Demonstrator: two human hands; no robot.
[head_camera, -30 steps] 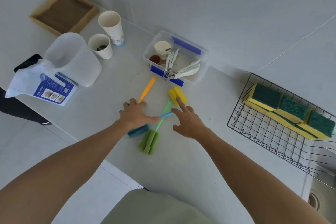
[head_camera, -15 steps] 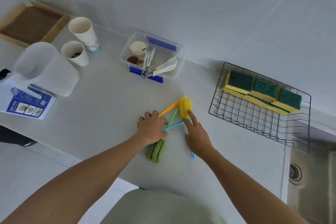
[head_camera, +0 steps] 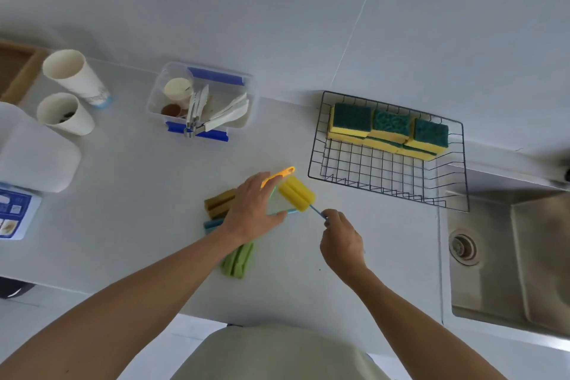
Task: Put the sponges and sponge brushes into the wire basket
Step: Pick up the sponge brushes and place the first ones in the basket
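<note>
My right hand (head_camera: 341,243) now pinches the blue handle of the yellow sponge brush (head_camera: 296,193), lifted since before; my left hand (head_camera: 253,209) fingers grip the orange handle (head_camera: 277,175) beside the wire basket (head_camera: 389,176).

Black wire basket (head_camera: 311,145), brushed-steel sink (head_camera: 509,311)

blue label on white bag (head_camera: 14,213), print too blurred to read

White counter (head_camera: 129,182) carries wire basket (head_camera: 389,177), cups (head_camera: 66,112).
</note>
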